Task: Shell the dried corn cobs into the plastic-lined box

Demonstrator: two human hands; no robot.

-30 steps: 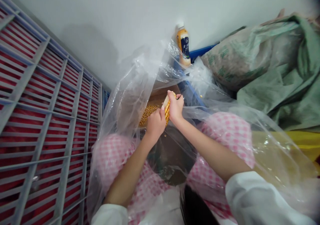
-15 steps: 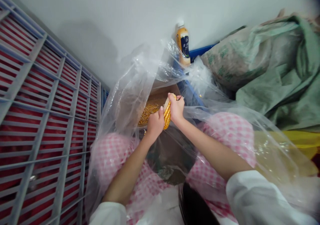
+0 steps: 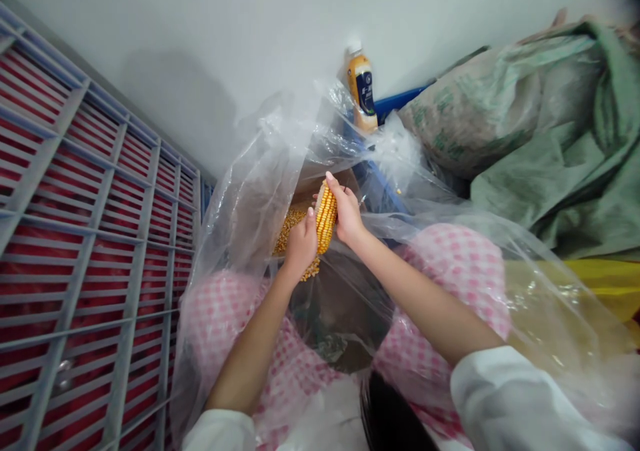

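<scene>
Between my two hands is a yellow corn cob (image 3: 327, 219), tilted, with a pale stripe along its left side where kernels are gone. My left hand (image 3: 301, 243) is closed round its lower left side, thumb up against it. My right hand (image 3: 346, 209) grips the upper right side, thumb near the top end. Loose corn kernels (image 3: 289, 229) lie below and to the left, inside a clear plastic bag (image 3: 255, 164) that is spread open over my knees. A brown cardboard surface (image 3: 316, 183) shows behind the cob.
A grey plastic crate (image 3: 103, 191) with red behind its slats stands along the left. A bottle with a dark label (image 3: 364, 87) stands by the wall near a blue bin edge (image 3: 385, 187). Green and pale sacks (image 3: 540, 164) fill the right, above a yellow item (image 3: 595, 277).
The cob has shifted slightly left and up and turned, showing more yellow rows. My right thumb has moved to its top end. More loose kernels show below my left hand.
</scene>
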